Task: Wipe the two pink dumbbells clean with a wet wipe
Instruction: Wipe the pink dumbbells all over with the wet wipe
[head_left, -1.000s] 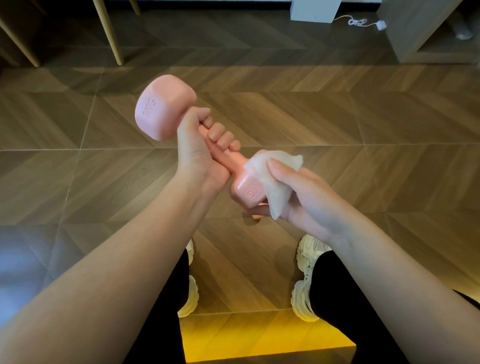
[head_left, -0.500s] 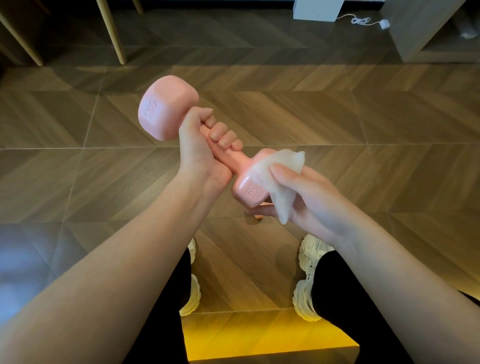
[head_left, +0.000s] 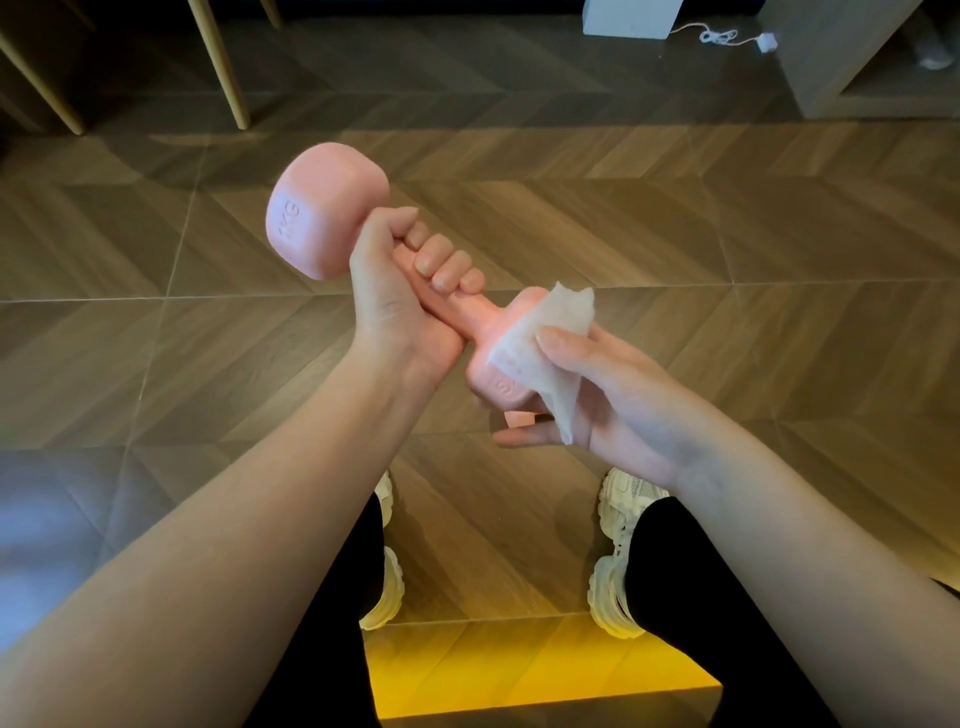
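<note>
I hold one pink dumbbell (head_left: 324, 213) in the air above the floor, tilted so its far head points up and left. My left hand (head_left: 400, 296) grips its handle with the fingers curled round it. My right hand (head_left: 608, 395) holds a white wet wipe (head_left: 545, 338) against the near head of the dumbbell, thumb on top and fingers underneath. The wipe covers the right side of that head. A second dumbbell is not in view.
Below is a wood-pattern floor (head_left: 675, 249) with my two white shoes (head_left: 618, 551). Wooden furniture legs (head_left: 218, 62) stand at the back left. At the back right are a white box (head_left: 631, 18), a white cable (head_left: 727, 36) and a grey cabinet (head_left: 831, 57).
The dumbbell has turned slightly in my left hand, its far head showing a different face. The wipe and my right thumb have shifted a little over the near head.
</note>
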